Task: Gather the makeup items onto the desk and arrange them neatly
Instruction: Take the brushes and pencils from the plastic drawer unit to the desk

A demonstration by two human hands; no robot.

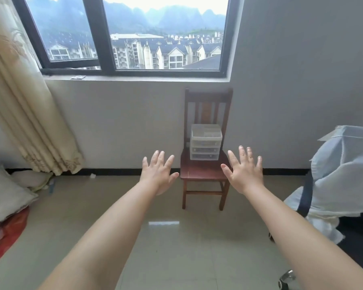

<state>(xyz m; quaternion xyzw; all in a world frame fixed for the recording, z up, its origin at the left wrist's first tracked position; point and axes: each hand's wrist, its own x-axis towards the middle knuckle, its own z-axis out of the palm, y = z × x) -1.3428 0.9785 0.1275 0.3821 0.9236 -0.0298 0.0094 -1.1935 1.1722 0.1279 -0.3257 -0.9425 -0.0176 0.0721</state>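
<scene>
A clear plastic drawer organizer [205,142] with an open top tray stands on the seat of a dark red wooden chair [199,171] against the far wall. Both my arms stretch out in front of me, backs of the hands up. My left hand [158,172] is held in the air with fingers spread, left of the chair and holding nothing. My right hand [244,169] hovers with fingers spread in front of the chair's right edge, a ring on one finger, holding nothing. No desk is in view.
A beige curtain [27,114] hangs at the left, with pillows and bedding [6,193] below it. An office chair draped in pale blue cloth [342,174] stands at the right. A small object [78,77] lies on the window sill. Tiled floor [166,237] lies between me and the chair.
</scene>
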